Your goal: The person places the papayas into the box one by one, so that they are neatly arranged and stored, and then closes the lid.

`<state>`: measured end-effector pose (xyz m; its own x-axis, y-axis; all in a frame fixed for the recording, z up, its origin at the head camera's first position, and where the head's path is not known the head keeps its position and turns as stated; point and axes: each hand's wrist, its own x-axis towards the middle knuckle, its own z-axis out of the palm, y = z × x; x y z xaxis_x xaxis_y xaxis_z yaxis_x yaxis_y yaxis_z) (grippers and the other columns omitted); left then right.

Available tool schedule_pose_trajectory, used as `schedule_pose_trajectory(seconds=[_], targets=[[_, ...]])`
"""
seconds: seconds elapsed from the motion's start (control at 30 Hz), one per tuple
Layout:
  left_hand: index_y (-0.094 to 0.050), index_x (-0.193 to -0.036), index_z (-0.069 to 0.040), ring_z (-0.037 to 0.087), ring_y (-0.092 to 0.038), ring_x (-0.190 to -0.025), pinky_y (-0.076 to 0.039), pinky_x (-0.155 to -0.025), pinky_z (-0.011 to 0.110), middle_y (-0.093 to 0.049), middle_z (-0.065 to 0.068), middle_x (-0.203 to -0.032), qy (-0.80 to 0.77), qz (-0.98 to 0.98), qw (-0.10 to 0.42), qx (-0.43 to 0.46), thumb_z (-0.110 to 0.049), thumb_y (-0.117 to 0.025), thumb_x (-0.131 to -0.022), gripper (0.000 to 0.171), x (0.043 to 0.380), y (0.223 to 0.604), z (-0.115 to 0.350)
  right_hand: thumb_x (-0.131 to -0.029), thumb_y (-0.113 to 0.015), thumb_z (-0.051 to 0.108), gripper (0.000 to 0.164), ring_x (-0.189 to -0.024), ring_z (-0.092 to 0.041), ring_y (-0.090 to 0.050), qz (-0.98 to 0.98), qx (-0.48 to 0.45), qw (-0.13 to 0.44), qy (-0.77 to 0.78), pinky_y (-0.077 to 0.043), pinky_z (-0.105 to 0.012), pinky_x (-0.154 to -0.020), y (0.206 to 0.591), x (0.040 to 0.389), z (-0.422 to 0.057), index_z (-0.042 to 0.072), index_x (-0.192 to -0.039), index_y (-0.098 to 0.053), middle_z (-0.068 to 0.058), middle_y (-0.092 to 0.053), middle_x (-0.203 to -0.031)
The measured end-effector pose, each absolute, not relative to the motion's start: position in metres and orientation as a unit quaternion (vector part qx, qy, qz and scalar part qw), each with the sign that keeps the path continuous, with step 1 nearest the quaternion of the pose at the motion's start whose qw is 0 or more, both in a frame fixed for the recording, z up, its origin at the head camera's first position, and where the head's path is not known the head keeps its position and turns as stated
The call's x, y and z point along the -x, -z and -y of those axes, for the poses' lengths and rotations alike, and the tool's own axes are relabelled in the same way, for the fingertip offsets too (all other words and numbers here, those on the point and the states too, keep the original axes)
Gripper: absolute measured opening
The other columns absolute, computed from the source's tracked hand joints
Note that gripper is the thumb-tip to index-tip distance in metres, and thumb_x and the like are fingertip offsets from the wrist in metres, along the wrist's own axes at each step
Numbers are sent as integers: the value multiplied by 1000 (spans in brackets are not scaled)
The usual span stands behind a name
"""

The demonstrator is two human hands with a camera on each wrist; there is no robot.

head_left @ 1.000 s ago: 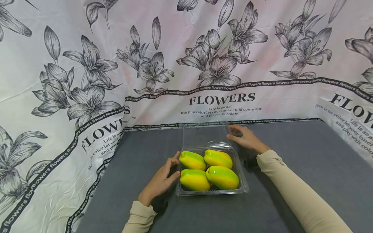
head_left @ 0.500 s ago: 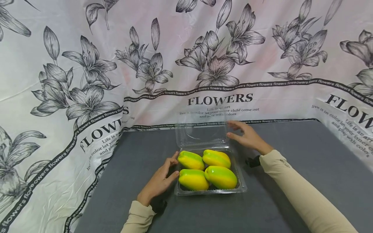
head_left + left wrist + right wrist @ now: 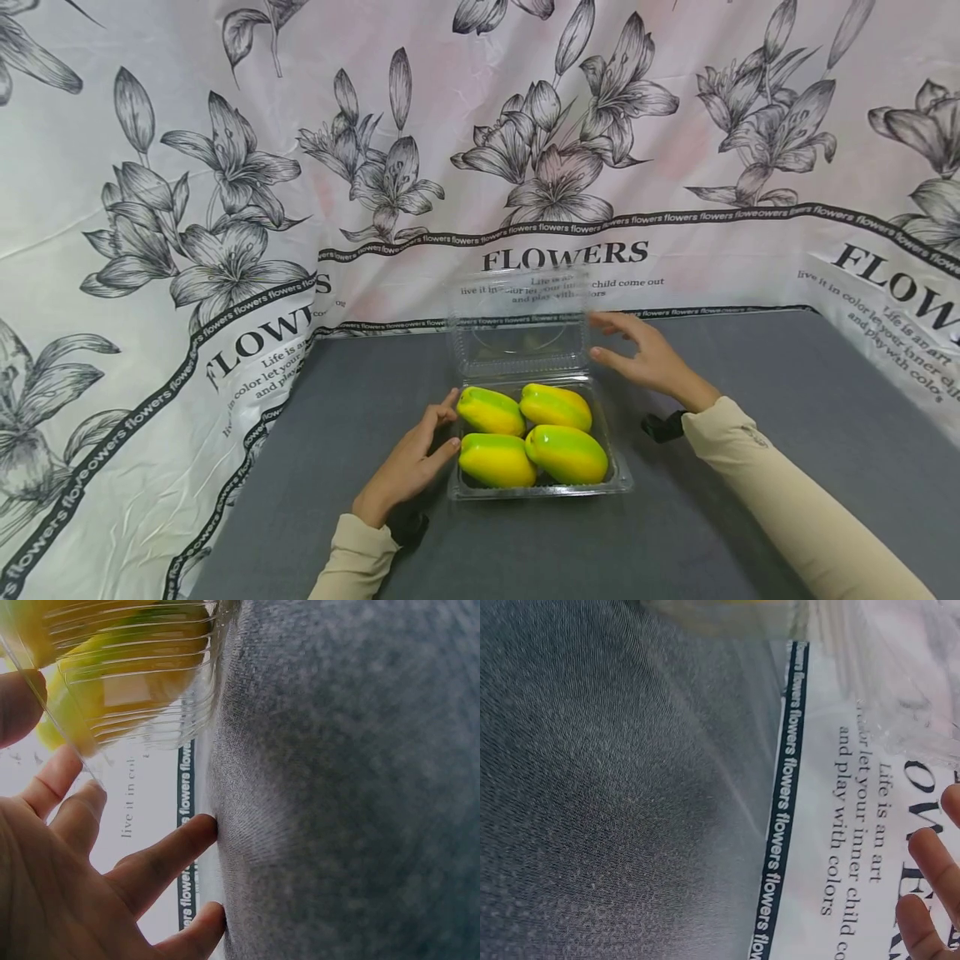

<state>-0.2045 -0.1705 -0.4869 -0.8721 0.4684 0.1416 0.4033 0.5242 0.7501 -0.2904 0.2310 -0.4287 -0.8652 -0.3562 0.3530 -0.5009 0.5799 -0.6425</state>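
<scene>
A clear plastic clamshell box (image 3: pixel 540 494) holds several glossy yellow-green fruits (image 3: pixel 566 454), which look like papayas or mangoes. Its transparent lid (image 3: pixel 521 333) stands raised at the back, overlapping the printed cloth in the head view. My left hand (image 3: pixel 408 467) is at the box's left side, thumb and two fingertips right at the rim; in the left wrist view its other fingers (image 3: pixel 169 859) spread down to the tabletop. By the lid's right edge, my right hand (image 3: pixel 648 358) has loosely extended fingers and holds nothing; the right wrist view shows its fingertips (image 3: pixel 922 844) apart from the plastic.
The box rests on a grey tabletop (image 3: pixel 750 467). Behind it and along both sides hangs a white cloth (image 3: pixel 390 275) with lily drawings and lettering. A dark wrist strap piece (image 3: pixel 663 427) shows under the right wrist.
The lid's top edge has risen in the head view, so it now stands taller over the cloth. My right hand has shifted slightly right from it; my left hand stays at the rim.
</scene>
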Motion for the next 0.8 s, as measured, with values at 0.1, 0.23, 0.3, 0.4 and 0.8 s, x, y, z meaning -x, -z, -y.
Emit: schedule_pose_trajectory(seconds=[0.1, 0.23, 0.3, 0.4, 0.8], targets=[[-43, -133, -8, 29, -41, -149, -35, -118, 58, -16, -8, -171, -419, -872, 41, -249, -37, -52, -107, 39, 204, 487, 170, -98, -69, 26, 60, -127, -37, -54, 877, -254, 99, -396, -40, -63, -104, 428, 283, -232, 12, -152, -47, -15, -54, -149], [-43, -133, -8, 30, -40, -150, -35, -118, 58, -16, -6, -171, -419, -871, 39, -252, -36, -52, -107, 39, 204, 487, 170, -97, -70, 22, 59, -123, -36, -56, 871, -266, 115, -397, -40, -61, -103, 427, 270, -233, 11, -150, -48, -14, -56, -147], [-43, -133, -7, 30, -39, -150, -35, -118, 58, -17, -6, -171, -419, -871, 38, -254, -35, -51, -108, 39, 204, 487, 170, -96, -71, 19, 58, -121, -35, -58, 869, -271, 130, -392, -42, -57, -102, 429, 264, -234, 12, -149, -50, -13, -59, -144], [-43, -133, -8, 30, -39, -150, -34, -118, 58, -18, -6, -171, -417, -872, 36, -254, -33, -52, -107, 37, 205, 487, 170, -94, -73, 16, 56, -117, -28, -59, 868, -274, 153, -386, -44, -46, -100, 432, 254, -236, 13, -147, -54, -10, -62, -141], [-41, -136, -13, 30, -43, -148, -37, -117, 59, -21, -5, -171, -405, -882, 36, -240, -34, -53, -107, 38, 206, 488, 171, -89, -76, 9, 42, -112, -5, -57, 862, -265, 175, -395, -45, -27, -94, 441, 226, -237, 14, -130, -67, -7, -69, -125]])
